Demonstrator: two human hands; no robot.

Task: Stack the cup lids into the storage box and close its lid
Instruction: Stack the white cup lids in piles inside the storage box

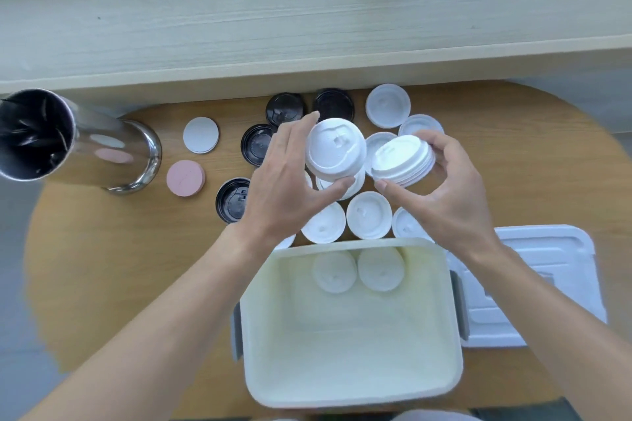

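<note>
My left hand (284, 181) grips a white cup lid (333, 150) by its rim, held above the table. My right hand (448, 188) holds a small stack of white lids (403, 161), tilted, just right of that lid. Below both hands more white lids (369, 214) lie loose on the round wooden table (102, 249), and several black lids (285, 108) lie to the left and behind. The open cream storage box (345, 383) stands near me; the white lids seen at its far wall show through the translucent plastic. Its white box lid (547, 256) lies flat to the right.
A shiny steel cylinder container (78, 143) lies tipped at the far left. A white disc (200, 135) and a pink disc (185, 178) lie beside it. A pale wooden shelf edge (307, 44) runs behind the table.
</note>
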